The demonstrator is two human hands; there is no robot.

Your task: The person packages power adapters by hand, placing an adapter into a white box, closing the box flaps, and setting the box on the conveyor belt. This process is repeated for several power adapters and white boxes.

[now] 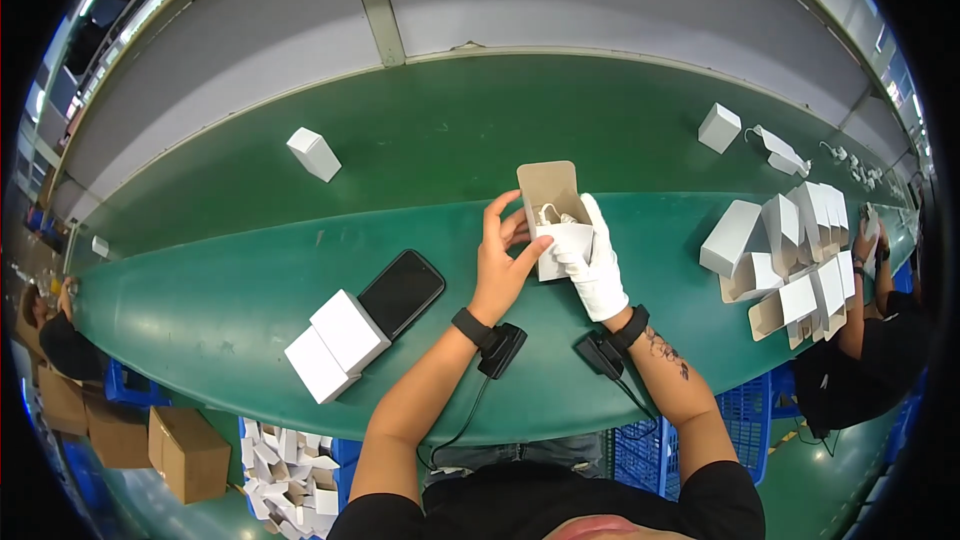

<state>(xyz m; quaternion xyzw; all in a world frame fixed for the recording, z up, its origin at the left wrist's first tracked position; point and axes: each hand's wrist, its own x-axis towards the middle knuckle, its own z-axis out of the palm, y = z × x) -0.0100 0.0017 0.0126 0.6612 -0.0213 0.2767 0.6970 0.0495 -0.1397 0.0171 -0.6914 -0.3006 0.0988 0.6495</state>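
Bare left hand point(498, 262) and gloved right hand point(598, 278) grip opposite sides of a white box point(570, 234) over the green table point(230, 285), flap point(548, 180) up, white cord point(546, 212) inside; seemingly mid-packing, the next move likely calls for seating cord, folding flap

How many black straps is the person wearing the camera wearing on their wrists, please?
2: the left strap sits just below the bare left hand, the right strap just below the gloved right hand; both hands hold an open white box.
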